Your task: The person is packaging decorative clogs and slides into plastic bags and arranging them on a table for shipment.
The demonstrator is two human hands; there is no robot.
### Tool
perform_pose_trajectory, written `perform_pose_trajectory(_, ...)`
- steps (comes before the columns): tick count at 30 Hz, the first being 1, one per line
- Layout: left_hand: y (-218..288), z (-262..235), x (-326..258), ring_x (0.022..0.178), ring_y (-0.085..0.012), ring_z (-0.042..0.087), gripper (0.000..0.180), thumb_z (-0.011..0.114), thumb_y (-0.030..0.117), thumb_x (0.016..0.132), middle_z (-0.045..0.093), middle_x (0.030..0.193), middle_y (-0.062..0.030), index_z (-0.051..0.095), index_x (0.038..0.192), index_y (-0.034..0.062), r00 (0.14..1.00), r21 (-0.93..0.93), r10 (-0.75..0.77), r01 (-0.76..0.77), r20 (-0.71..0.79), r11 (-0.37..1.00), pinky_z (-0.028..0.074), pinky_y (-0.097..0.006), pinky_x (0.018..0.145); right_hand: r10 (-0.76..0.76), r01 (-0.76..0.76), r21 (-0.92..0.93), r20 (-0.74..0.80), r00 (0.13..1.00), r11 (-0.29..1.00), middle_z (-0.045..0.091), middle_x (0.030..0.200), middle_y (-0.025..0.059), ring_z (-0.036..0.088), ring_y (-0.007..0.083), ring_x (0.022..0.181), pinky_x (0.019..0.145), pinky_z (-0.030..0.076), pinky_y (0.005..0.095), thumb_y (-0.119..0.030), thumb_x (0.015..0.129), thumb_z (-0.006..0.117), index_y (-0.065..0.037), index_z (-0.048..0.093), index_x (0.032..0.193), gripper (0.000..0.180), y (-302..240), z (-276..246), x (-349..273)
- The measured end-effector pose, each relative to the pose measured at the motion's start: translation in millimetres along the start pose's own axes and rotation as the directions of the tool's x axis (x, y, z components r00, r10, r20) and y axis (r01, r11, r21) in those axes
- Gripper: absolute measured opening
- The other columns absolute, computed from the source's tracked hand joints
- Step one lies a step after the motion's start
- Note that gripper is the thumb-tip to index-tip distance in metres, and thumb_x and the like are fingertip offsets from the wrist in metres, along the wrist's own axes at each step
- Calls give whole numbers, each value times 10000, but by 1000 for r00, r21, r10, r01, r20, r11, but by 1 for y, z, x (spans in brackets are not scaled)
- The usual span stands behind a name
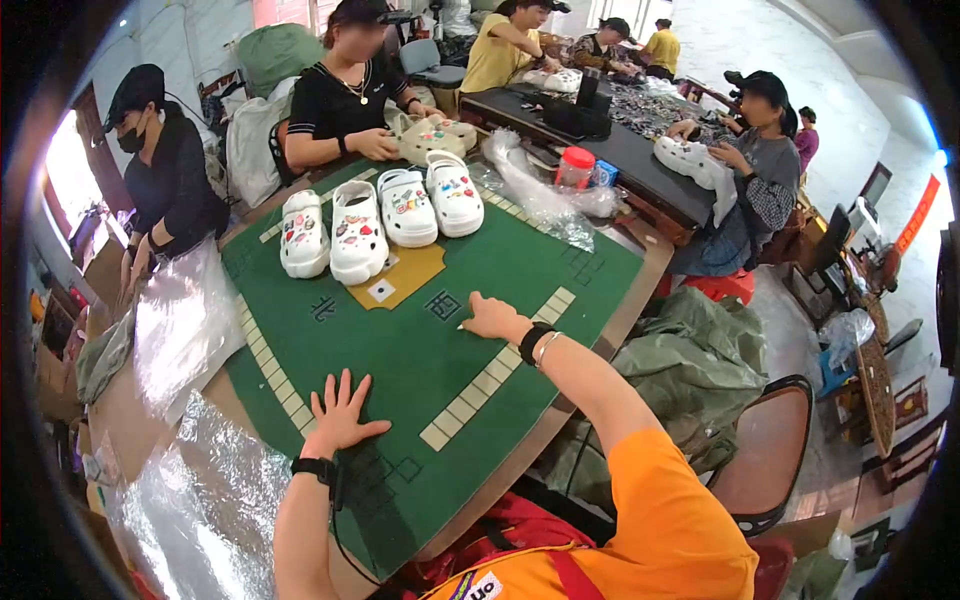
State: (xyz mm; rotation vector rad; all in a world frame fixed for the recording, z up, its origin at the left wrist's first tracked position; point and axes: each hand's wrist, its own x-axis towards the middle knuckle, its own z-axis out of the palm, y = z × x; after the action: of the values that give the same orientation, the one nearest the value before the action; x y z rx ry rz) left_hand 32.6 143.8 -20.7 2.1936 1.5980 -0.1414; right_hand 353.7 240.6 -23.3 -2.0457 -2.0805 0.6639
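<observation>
Green mat (410,350) lay spread out, four white clogs (402,215) standing side by side toward its far end.
The left hand (342,418) lay palm-down, fingers spread; the right hand (497,318) had its index finger extended, others curled, though whether around anything I couldn't tell.

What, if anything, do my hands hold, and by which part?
Nothing visible is held: your left hand is spread open on the green mat; your right hand shows nothing in its grip, though its palm is hidden.
</observation>
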Motion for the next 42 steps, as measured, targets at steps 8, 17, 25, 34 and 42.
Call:
perform_pose_trajectory(8,3,-2,4,1344,-348,-40,976,556,705,631,13,1469,-145,171,1405,253,1000,-18,-2,2,27,1000,-47,-563,1023,-148,156,-47,134,980,987,612,893,227,588,357,876,750,468,421,-229,713,561,-14,605,879,275,3,-9,14)
perform_pose_trajectory(17,9,-9,2,1347,-338,-48,951,566,664,667,4,1471,-135,154,1409,237,998,21,-23,21,54,1000,-43,-541,1034,-241,177,272,225,944,946,633,807,194,631,289,728,647,512,337,-161,719,507,-35,625,935,276,19,-29,11)
perform_pose_trajectory(25,10,-4,7,1340,-363,-37,967,553,677,663,26,1466,-157,159,1408,203,999,8,-3,3,47,1000,-39,-583,1013,16,-159,952,160,987,262,560,867,119,596,215,666,603,523,311,-114,822,527,55,543,979,232,98,-132,-2)
perform_pose_trajectory(34,10,-12,4,1332,-389,-48,999,557,660,673,-3,1458,-191,137,1408,130,995,42,-21,17,102,999,-39,-577,1012,-212,-57,495,470,857,867,595,830,81,584,135,685,610,492,272,-151,813,596,43,524,1031,301,117,-165,-79)
perform_pose_trajectory(42,15,-18,-3,1309,-446,-37,1027,488,735,665,24,1431,-260,189,1391,74,988,-11,-64,66,137,998,-45,-618,975,167,236,630,-512,843,740,553,750,30,549,139,684,575,454,309,-161,778,606,-30,522,1047,310,189,-246,9)
